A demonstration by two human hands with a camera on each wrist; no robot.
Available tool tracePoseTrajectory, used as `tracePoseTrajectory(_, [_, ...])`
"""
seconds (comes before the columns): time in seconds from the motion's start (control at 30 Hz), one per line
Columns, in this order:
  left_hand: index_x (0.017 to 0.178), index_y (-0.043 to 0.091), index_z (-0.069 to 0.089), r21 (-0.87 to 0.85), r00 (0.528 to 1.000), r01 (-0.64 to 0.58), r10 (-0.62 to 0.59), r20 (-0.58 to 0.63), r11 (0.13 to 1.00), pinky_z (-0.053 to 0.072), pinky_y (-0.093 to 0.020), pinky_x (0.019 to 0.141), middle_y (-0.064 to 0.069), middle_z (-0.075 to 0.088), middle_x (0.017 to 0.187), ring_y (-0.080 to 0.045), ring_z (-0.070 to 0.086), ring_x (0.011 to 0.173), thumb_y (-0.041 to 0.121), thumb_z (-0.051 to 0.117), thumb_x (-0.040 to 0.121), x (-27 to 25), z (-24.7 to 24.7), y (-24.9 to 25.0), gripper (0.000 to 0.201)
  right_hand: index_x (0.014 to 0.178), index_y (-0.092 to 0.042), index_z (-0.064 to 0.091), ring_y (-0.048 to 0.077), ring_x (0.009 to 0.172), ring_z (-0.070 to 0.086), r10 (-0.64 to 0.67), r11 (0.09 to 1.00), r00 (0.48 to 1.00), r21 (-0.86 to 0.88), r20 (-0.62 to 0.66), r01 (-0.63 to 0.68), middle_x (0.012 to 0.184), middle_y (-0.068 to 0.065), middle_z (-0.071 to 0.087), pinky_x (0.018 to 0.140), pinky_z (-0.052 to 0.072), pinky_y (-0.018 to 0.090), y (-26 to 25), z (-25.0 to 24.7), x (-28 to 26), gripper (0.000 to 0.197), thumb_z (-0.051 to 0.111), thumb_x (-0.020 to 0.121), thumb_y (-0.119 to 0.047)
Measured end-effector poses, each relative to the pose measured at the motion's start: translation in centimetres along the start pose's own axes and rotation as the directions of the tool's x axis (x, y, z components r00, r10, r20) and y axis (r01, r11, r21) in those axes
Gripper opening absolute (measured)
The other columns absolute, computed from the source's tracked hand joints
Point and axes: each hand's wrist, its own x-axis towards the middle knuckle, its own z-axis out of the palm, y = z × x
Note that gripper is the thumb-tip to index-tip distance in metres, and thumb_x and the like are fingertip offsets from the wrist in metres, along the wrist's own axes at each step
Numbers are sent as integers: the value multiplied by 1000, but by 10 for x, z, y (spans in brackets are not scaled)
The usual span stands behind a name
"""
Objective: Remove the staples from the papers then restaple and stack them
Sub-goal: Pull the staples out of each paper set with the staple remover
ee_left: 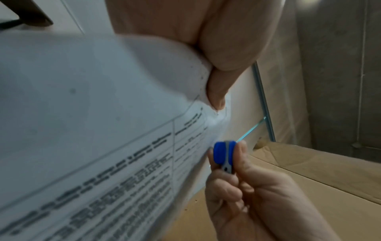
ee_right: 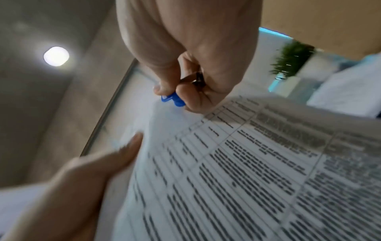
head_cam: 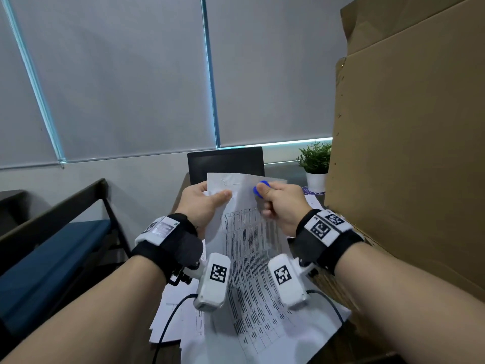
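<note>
We hold a printed sheet (head_cam: 252, 232) up over the desk. Our left hand (head_cam: 203, 203) pinches its top left corner, thumb on the front. Our right hand (head_cam: 279, 203) pinches a blue staple remover (head_cam: 258, 189) against the sheet near its top edge. More papers (head_cam: 178, 321) lie below. Behind stand a dark laptop (head_cam: 225, 161), a potted plant (head_cam: 315, 164) and a cardboard box (head_cam: 409, 153) at right.

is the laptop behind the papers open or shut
Open: the laptop screen stands upright behind the held papers, dark. Its keyboard is hidden by them.
</note>
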Motion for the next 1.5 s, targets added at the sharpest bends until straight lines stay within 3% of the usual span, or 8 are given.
tracePoseTrajectory(0.17, [93,11,69,116,1000,-4,7,-25,993,58,-41,73,-13,73,86,-27,70,72,0,67,87,2,-4,-3,12,82,-9,73,14,48,43,-49,901,994,-435,-94,3,62,3,56,51,41,26,7,-34,14,7,72,86,-14])
tracePoseTrajectory(0.33, [80,27,66,421,993,-86,109,-32,903,57,-46,83,-2,72,89,-25,71,85,10,69,88,12,-2,-18,19,88,-7,68,20,75,58,28,298,999,-953,-40,-47,79,7,62,65,42,25,23,-70,14,18,74,83,-23])
tracePoseTrajectory(0.5, [95,22,67,561,993,-84,118,-25,824,56,-34,76,1,72,91,-17,69,81,18,66,91,17,-3,-35,6,83,-17,62,23,77,62,238,-174,958,-978,-158,-118,78,0,64,75,53,30,57,-109,16,42,79,58,-46])
tracePoseTrajectory(0.67, [85,26,65,588,991,-77,128,-45,805,56,-38,81,2,70,86,-21,68,83,17,68,89,24,-2,-45,11,86,-19,57,24,84,63,366,-281,915,-958,-166,-62,82,0,60,78,55,34,65,-125,10,42,86,63,-38])
tracePoseTrajectory(0.83, [81,28,69,574,990,-62,124,-70,817,58,-42,79,1,73,83,-22,70,79,21,73,85,28,-4,-50,9,107,-14,62,21,95,65,301,-160,945,-984,-125,-80,103,4,68,82,54,30,56,-121,14,38,80,76,-27])
tracePoseTrajectory(1.17, [76,15,69,173,986,-45,72,-151,984,59,-28,72,5,73,65,-12,68,62,0,76,78,15,-21,-38,17,101,-10,73,16,95,68,200,790,975,-605,96,-102,96,2,72,75,51,15,18,-87,-3,25,80,79,-20])
tracePoseTrajectory(1.23, [74,12,66,89,981,-56,71,-178,994,58,-25,67,3,73,64,-10,68,60,-3,75,77,10,-26,-31,18,98,-10,71,7,84,64,222,848,965,-517,143,-118,91,1,70,63,45,10,18,-81,-8,16,75,83,-15])
tracePoseTrajectory(1.5, [93,17,63,80,948,-51,74,-309,995,56,-51,84,-12,72,92,-31,71,84,25,90,56,17,-52,-35,47,93,-5,74,18,82,66,43,949,990,-315,132,1,87,11,73,87,50,33,22,-54,-6,21,80,73,-8])
